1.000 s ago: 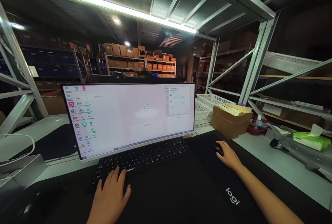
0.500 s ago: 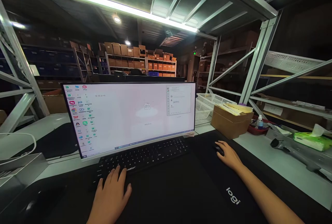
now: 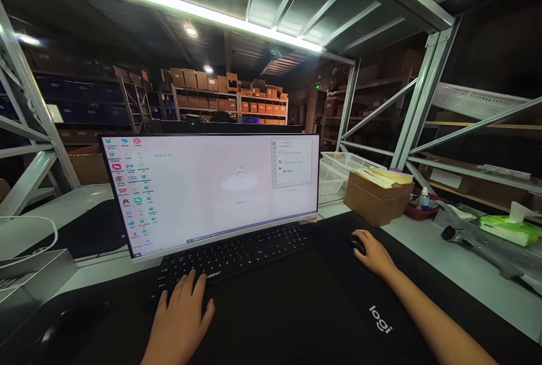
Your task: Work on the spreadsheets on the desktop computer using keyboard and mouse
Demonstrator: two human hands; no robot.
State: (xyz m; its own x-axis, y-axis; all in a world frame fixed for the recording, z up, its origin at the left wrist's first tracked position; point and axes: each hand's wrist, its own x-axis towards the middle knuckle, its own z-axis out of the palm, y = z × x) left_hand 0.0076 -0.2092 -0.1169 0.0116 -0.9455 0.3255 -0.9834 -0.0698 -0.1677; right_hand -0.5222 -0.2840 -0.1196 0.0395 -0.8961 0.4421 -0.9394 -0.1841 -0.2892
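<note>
From the head view, the only one I have, I look down past two bare hands at a desk setup. The left hand lies at the near left corner of the black keyboard, fingers slightly parted and the thumb well out to the side, holding nothing; I cannot tell whether any key is pressed. The right hand is curled over the dark mouse, fingers narrow around it, on the black desk mat. Behind the keyboard stands the monitor, lit, with icons down one side and a small window near its upper right, its text too small for me to read. As for progress, I judge the setting-up done: screen on, window up, both hands at their devices. How much is left I cannot tell, since nothing legible marks an end. The cardboard box and the grey handheld device sit apart from the right hand, untouched.
</note>
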